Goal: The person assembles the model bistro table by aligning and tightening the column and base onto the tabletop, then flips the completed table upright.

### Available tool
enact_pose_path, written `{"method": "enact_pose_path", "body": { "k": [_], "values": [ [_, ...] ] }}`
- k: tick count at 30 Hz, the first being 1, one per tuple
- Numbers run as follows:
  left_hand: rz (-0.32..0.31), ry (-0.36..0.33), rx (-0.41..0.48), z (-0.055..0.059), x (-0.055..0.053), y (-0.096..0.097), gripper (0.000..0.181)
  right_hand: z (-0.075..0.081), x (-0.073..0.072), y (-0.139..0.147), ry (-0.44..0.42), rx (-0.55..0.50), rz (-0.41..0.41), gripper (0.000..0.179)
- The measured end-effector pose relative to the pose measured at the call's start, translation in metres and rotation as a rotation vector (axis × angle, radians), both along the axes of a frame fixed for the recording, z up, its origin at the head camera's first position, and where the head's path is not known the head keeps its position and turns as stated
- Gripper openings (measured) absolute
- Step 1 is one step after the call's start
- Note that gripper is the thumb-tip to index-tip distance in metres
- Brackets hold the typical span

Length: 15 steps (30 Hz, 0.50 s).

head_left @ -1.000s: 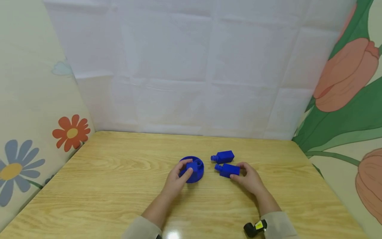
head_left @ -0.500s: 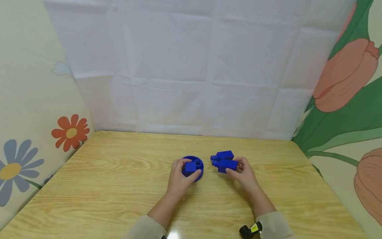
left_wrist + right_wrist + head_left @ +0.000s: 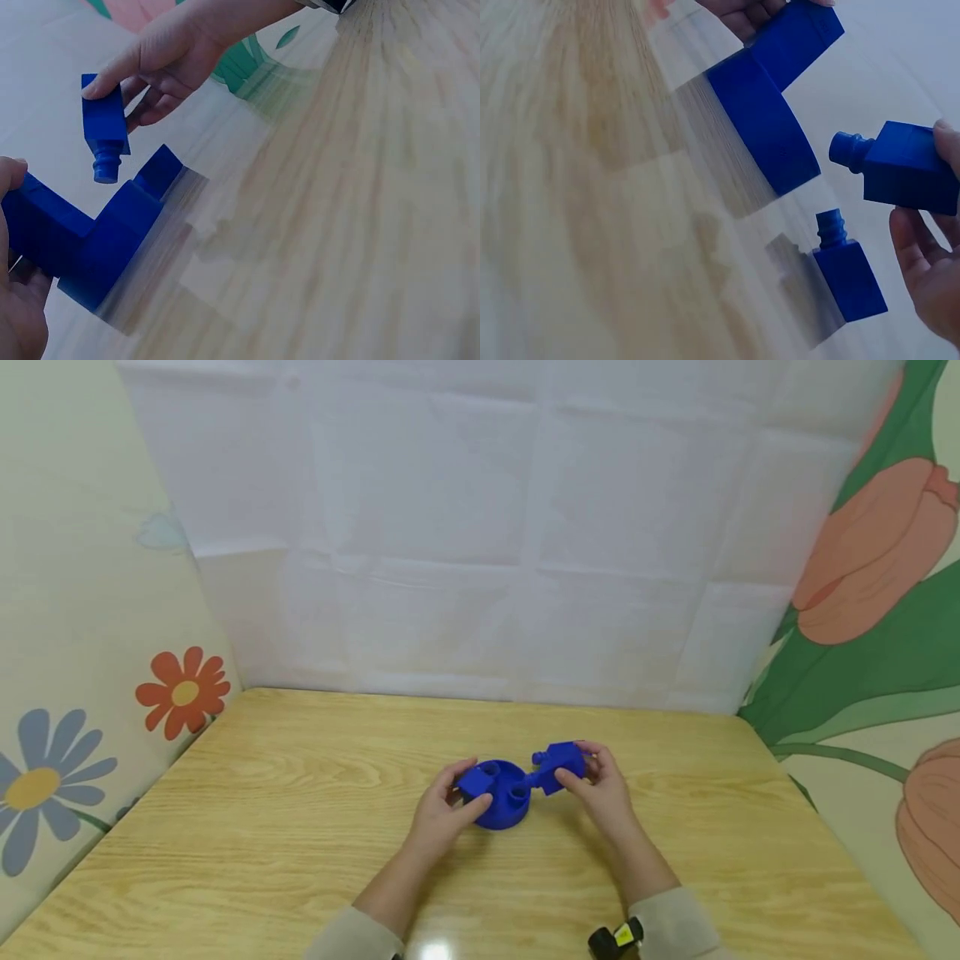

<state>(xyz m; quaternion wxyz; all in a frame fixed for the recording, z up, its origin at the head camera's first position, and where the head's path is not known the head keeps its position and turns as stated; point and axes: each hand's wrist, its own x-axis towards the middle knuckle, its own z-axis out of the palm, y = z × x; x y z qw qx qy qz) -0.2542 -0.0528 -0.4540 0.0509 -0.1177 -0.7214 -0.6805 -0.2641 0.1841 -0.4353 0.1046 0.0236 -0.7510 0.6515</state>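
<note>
A round blue base (image 3: 504, 816) with raised sockets stands on the table, a square blue block (image 3: 474, 783) upright in it. My left hand (image 3: 441, 817) grips that block between thumb and fingers. To the right, my right hand (image 3: 609, 793) pinches a blue bottle-shaped piece (image 3: 907, 165) by its square body. Its ridged neck points left toward the base, and the piece is raised above the table. A second bottle-shaped piece (image 3: 850, 281) lies on the table behind the held one, mostly hidden in the head view.
The wood-grain table (image 3: 300, 810) reaches back to a white cloth (image 3: 427, 527). Flower-printed cloth (image 3: 75, 568) borders the left side, and a tulip print (image 3: 870, 552) the right. A small black device (image 3: 615, 937) sits at the right wrist.
My right hand has lifted its bottle-shaped piece and brought it left toward the base. The left hand has tilted and shifted the base slightly right, and its sockets now show.
</note>
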Motion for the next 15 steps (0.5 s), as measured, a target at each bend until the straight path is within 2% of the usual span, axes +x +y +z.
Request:
{"method": "enact_pose_path", "body": {
  "k": [5, 9, 15],
  "values": [
    [-0.011, 0.023, 0.092, -0.001, 0.000, -0.002, 0.043, 0.003, -0.001, -0.011, 0.025, 0.028, 0.032, 0.045],
    [0.008, 0.043, 0.086, -0.002, -0.001, -0.003, 0.040, 0.004, -0.002, -0.019, 0.051, 0.055, 0.047, 0.045],
    [0.020, 0.004, 0.088, -0.001, -0.002, -0.007, 0.040, 0.006, -0.005, -0.028, 0.033, 0.143, 0.070, 0.045]
  ]
}}
